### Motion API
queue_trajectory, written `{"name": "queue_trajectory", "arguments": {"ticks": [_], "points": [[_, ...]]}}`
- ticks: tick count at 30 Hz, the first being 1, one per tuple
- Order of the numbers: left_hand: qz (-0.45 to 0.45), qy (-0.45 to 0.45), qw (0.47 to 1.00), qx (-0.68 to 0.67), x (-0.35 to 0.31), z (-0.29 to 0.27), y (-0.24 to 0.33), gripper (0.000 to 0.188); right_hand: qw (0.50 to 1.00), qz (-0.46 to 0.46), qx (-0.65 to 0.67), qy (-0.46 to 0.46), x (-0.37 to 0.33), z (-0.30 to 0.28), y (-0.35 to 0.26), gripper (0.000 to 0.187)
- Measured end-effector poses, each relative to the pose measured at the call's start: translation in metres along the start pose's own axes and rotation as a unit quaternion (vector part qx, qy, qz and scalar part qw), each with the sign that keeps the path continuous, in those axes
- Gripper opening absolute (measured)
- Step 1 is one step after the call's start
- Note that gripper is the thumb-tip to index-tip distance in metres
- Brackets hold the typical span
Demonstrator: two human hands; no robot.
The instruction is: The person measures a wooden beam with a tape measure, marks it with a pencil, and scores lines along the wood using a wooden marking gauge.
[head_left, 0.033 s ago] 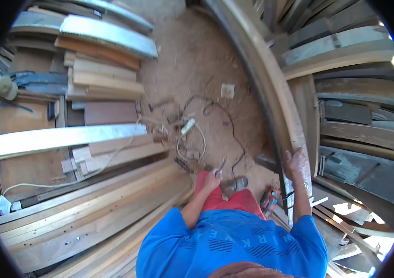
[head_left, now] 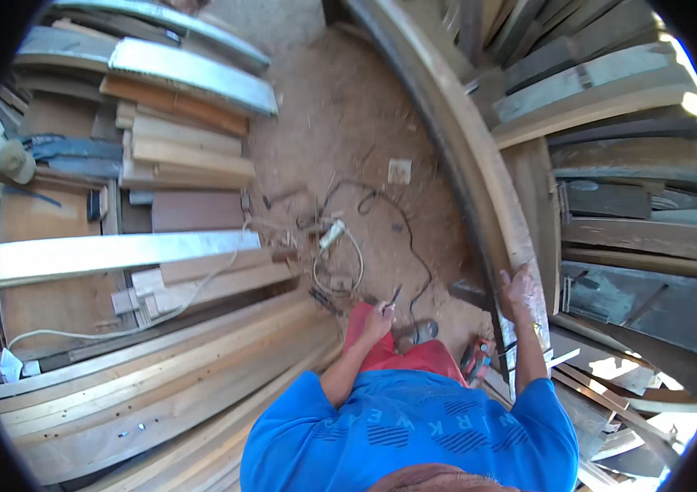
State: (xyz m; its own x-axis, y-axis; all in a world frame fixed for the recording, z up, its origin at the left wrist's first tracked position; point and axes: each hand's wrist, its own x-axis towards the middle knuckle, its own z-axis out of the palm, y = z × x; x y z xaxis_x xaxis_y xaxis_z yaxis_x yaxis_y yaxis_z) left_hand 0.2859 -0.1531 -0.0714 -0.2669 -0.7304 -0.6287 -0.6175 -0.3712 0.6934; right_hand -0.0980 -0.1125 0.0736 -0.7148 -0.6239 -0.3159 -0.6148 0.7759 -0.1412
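The left hand (head_left: 377,320) was closed around a slim, dark hand tool (head_left: 396,295), its exact kind too small to tell, just above the red trousers (head_left: 394,355); the right hand (head_left: 517,295), unclenched, lay on the near part of a long wooden beam (head_left: 482,139), which ran from the person's right side toward the far edge of the view.

At the far left, a tan cap (head_left: 16,161) lay beside blue cloth (head_left: 78,156); a pale plank (head_left: 111,252) lay nearer, with long timber boards (head_left: 143,369) below it; a white power strip (head_left: 332,234) lay on the dirt ground (head_left: 340,107), left of a black cable (head_left: 411,242); a red power tool (head_left: 476,359) sat between the trousers and the right forearm; stacked planks (head_left: 635,238) stood beyond the beam at the right.
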Motion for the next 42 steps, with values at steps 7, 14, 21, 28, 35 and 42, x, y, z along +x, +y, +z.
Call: {"name": "queue_trajectory", "arguments": {"ticks": [7, 14, 21, 28, 35, 42], "points": [[0.158, -0.081, 0.984, -0.003, 0.031, -0.051, 0.143, 0.03, 0.996, 0.04, 0.078, 0.023, 0.049, -0.029, -0.055, 0.063], [0.143, -0.168, 0.975, 0.014, 0.13, -0.115, 0.238, 0.028, 0.993, 0.086, 0.065, 0.044, 0.117, -0.032, -0.159, 0.054], [0.148, -0.099, 0.981, 0.071, 0.219, -0.254, 0.283, 0.024, 0.987, 0.152, -0.015, 0.05, 0.133, -0.022, -0.18, 0.063], [0.155, -0.057, 0.986, 0.01, 0.286, -0.329, 0.268, 0.023, 0.979, 0.205, 0.014, 0.011, 0.143, -0.021, -0.177, 0.058], [0.204, -0.027, 0.979, -0.006, 0.32, -0.32, 0.269, 0.026, 0.993, 0.084, 0.073, 0.044, 0.217, -0.062, -0.261, 0.055], [0.228, -0.074, 0.969, -0.054, 0.338, -0.329, 0.345, 0.021, 0.991, -0.005, 0.117, 0.059, 0.352, -0.068, -0.36, 0.066]]}}
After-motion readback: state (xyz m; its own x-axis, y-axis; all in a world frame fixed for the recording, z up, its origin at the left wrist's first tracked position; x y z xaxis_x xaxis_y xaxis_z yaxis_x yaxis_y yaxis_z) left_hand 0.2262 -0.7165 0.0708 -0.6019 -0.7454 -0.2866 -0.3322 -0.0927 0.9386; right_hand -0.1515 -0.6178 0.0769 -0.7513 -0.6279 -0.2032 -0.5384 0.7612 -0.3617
